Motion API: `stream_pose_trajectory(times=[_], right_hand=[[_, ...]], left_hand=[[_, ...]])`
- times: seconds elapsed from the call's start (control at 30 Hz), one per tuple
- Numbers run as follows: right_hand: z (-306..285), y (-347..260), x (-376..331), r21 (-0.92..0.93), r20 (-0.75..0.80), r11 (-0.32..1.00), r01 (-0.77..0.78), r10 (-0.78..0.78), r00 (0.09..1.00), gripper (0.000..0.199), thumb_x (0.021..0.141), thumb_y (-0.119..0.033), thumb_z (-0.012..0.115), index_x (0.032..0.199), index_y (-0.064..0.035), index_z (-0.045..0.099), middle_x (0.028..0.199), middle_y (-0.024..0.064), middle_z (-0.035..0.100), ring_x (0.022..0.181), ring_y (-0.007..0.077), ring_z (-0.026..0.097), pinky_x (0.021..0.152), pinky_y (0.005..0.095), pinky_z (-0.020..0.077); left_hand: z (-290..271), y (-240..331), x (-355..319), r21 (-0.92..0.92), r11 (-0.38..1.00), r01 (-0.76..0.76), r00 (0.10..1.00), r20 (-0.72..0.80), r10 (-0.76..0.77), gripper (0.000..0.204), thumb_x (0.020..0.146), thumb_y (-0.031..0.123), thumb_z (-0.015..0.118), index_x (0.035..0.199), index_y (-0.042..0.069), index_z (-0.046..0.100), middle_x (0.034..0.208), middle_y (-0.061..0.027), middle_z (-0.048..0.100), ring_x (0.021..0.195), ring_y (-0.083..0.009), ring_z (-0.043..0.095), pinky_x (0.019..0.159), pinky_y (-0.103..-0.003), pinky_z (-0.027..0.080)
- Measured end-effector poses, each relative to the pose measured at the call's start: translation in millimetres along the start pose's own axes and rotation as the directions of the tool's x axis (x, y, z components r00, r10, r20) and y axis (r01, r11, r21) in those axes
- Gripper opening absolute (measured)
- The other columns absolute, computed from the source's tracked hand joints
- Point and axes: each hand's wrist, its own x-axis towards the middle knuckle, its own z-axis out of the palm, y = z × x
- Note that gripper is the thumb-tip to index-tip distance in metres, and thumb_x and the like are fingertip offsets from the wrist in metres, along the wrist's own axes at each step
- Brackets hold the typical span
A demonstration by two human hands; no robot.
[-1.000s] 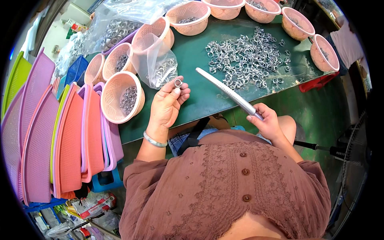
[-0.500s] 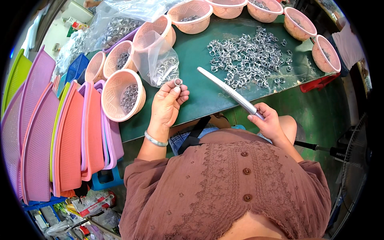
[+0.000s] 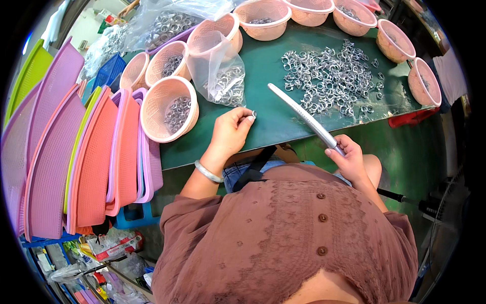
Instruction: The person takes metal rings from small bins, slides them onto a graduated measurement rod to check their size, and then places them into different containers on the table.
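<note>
Turned since the earlier frame, the left hand [image 3: 230, 133] shows more of its back — thumb and forefinger pinching a small ring [image 3: 253, 115], now nearly edge-on, still apart from the tapered stick [image 3: 304, 116]. The right hand [image 3: 349, 159] curls its fingers around the stick's handle — loose rings [image 3: 329, 76] lie beyond.

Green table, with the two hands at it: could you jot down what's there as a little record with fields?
Left hand: pinches a small metal ring between thumb and finger
Right hand: grips a tapered silver rod by its thicker end
Table: green
Loose pile: many metal rings, beyond the rod
Clear bag: rings inside
Nearest basket: pale pink, holding rings
Left of table: purple, coral and green plastic trays
</note>
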Motion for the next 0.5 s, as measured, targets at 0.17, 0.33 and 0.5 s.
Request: stream_pose_trajectory(times=[0.17,0.33,0.5], right_hand=[[-1,-5,1,0.001,0.001,1.0,-0.004,0.004,1.0,0.016,0.075,-0.004,0.063,0.086,0.0008,0.054,0.067,-0.0031,0.049,0.059,0.0029,0.04,0.052,0.0181,0.0326],[-3,-3,1,0.05,-0.009,0.999,-0.009,0.01,1.0,0.015,0.075,-0.003,0.063,0.086,0.0005,0.053,0.067,-0.0031,0.048,0.059,0.0026,0.04,0.052,0.0175,0.0326],[-4,-8,0,0.063,0.008,0.998,0.021,-0.021,1.0,0.015,0.075,-0.003,0.063,0.085,0.0005,0.053,0.066,-0.0029,0.049,0.058,0.0027,0.04,0.052,0.0175,0.0328]], left_hand=[[-7,28,-10,0.3,0.949,-0.099,0.991,-0.058,0.122,0.018,0.077,0.006,0.058,0.093,0.0,0.058,0.078,-0.0143,0.058,0.065,-0.0266,0.057,0.06,-0.032,0.046],[-50,66,-11,0.504,0.821,-0.268,0.866,-0.247,0.435,0.01,0.076,0.006,0.06,0.085,0.002,0.06,0.073,-0.012,0.057,0.065,-0.0262,0.057,0.06,-0.033,0.045],[-126,48,14,0.793,0.585,0.171,0.917,-0.345,0.199,0.015,0.073,0.008,0.059,0.087,0.001,0.06,0.088,-0.016,0.06,0.083,-0.0319,0.057,0.072,-0.039,0.045]])
